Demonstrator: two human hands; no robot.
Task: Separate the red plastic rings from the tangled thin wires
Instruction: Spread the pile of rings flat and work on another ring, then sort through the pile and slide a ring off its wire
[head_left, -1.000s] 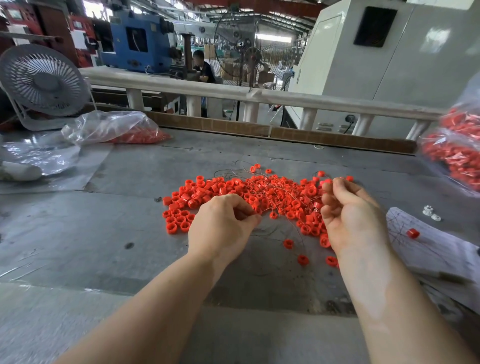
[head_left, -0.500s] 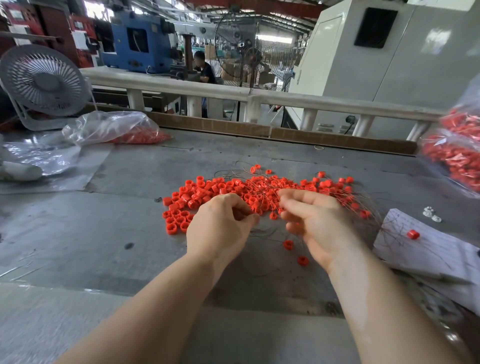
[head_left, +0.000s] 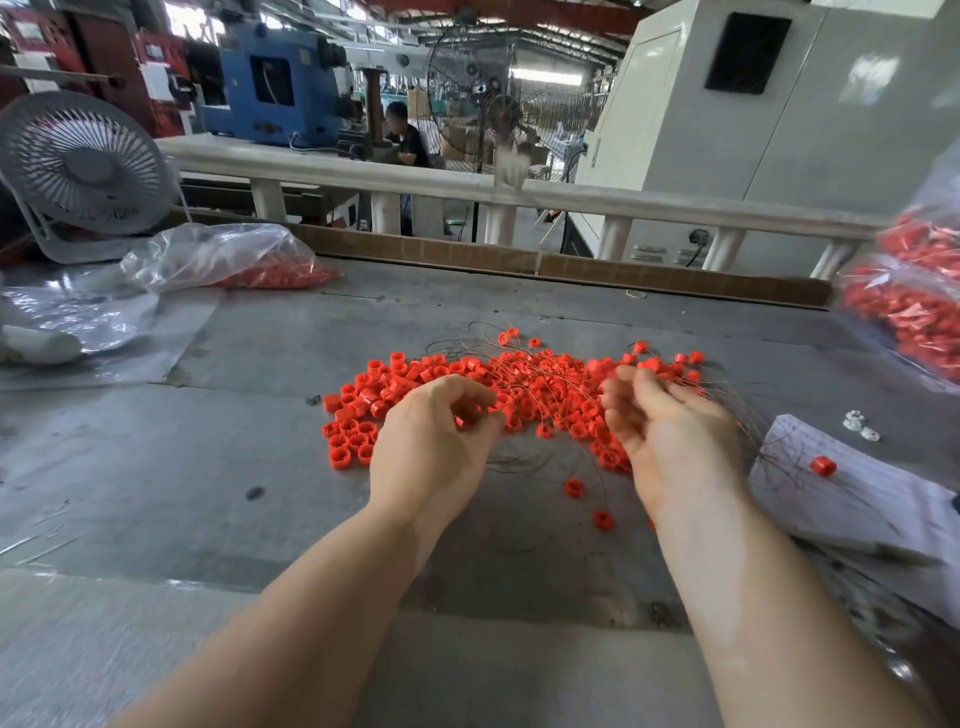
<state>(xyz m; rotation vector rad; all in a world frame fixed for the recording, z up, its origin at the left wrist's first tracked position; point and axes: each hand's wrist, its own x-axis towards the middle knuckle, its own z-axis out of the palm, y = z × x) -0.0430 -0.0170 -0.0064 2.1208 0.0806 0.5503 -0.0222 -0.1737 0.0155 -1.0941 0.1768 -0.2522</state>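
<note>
1. The red rings (head_left: 524, 387) lie in a loose heap in the middle of the grey desk (head_left: 208, 493), with thin wires (head_left: 519, 358) threaded through and over the heap; a few rings sit apart at the near edge, which looks like where freed ones end up.
2. The left hand (head_left: 431, 447) is curled over the near left side of the heap, thumb and fingers pinched together on something small, likely a wire or ring; which one is hidden by the fingers.
3. The right hand (head_left: 670, 436) hovers over the right side with fingers loosely spread and slightly blurred, palm turned inward; wires fan out past it to the right, but whether it grips any I cannot tell.
4. Holding one side fixed while the other pulls would let rings slide off the wires.
5. A bag of rings (head_left: 234, 260) lies at the far left, probably sorted stock.
</note>
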